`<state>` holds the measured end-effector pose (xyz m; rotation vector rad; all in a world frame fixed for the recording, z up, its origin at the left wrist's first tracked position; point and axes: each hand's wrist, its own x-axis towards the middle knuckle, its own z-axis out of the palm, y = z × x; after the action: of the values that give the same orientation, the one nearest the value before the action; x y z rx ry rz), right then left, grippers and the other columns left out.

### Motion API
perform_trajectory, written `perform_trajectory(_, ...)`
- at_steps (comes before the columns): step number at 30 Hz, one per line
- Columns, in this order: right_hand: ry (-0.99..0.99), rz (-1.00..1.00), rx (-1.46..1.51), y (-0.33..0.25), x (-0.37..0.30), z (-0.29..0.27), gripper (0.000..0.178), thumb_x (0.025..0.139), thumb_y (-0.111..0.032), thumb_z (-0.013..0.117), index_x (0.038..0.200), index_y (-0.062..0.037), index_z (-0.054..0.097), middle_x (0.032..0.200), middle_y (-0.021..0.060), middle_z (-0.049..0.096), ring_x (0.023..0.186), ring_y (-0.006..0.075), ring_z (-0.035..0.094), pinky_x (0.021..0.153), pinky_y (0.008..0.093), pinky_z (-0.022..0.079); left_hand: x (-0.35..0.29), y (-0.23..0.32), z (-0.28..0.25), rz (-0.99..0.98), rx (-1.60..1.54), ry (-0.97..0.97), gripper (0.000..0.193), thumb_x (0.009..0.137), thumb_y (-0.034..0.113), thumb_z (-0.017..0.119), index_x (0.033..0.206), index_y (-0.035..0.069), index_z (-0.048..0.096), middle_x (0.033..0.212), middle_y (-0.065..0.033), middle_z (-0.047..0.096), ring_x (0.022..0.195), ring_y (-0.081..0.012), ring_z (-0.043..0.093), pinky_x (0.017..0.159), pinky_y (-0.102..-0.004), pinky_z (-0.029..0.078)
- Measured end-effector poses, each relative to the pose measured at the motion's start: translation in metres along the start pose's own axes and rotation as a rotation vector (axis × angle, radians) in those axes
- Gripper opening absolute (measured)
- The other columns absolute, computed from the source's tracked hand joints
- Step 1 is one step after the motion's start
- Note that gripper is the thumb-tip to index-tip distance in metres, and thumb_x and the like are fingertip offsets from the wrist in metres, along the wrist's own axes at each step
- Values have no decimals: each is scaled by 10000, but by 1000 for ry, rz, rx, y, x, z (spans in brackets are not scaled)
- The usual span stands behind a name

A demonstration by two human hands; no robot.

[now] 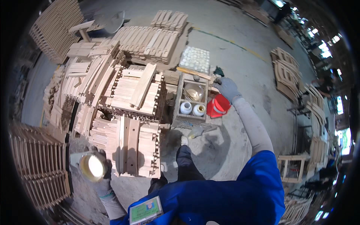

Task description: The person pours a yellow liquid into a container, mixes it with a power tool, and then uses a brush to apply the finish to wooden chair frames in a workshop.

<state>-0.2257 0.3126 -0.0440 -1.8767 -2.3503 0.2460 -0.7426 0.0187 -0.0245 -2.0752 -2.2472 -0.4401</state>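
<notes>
One jar (93, 167) gripped in left hand (105, 183), near left; right hand (226, 89) just right of one crate (189, 122), grip impossible to tell; inside, two bottles (185, 108), one bowl (194, 92); alongside, one red container (218, 106).

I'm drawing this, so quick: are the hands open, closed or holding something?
Left hand: closed around a round container, pale inside.
Right hand: near the red container; can't tell whether it's open, closed or holding something.

Glare blots out the inside of the cup (92, 167), which partly hides the left hand (106, 176). What the right hand (227, 89) touches is too small to tell; print on the badge (145, 211) is blurred.
</notes>
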Motion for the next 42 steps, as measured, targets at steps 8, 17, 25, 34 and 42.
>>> perform_trajectory(8,-12,-295,-267,68,106,131,162,789,-190,532,887,-95,618,886,83,578,894,249,567,735,391,471,18,95,2,-427,-303,1,606,867,274,482,1404,120,247,1410,-85,357,1292,-242,343,1061,-391,282)
perform_trajectory(17,77,-492,-339,86,137,140,106,741,-119,541,795,-60,611,766,76,584,752,219,605,642,341,484,53,155,7,-484,-778,247,549,881,115,458,1385,47,251,1392,-151,361,1235,-264,406,1018,-363,352)
perform_trajectory(25,30,-464,-421,73,133,148,112,757,-128,537,769,-66,630,741,84,604,729,223,617,627,360,496,49,159,7,-541,-1530,248,529,934,266,422,1411,142,231,1417,-132,320,1256,-294,377,960,-483,362)
perform_trajectory(34,11,-379,-189,83,126,140,133,793,-127,501,801,-69,619,817,100,600,790,250,617,663,374,500,36,166,6,-532,-1059,243,522,934,282,431,1400,117,265,1413,-127,341,1230,-294,411,931,-463,396)
perform_trajectory(42,-115,-329,-259,71,137,135,169,770,-160,517,751,-86,667,769,127,655,727,263,652,636,384,512,28,173,5,-616,-1191,332,623,852,201,560,1383,65,265,1364,-148,396,1205,-291,439,925,-440,424)
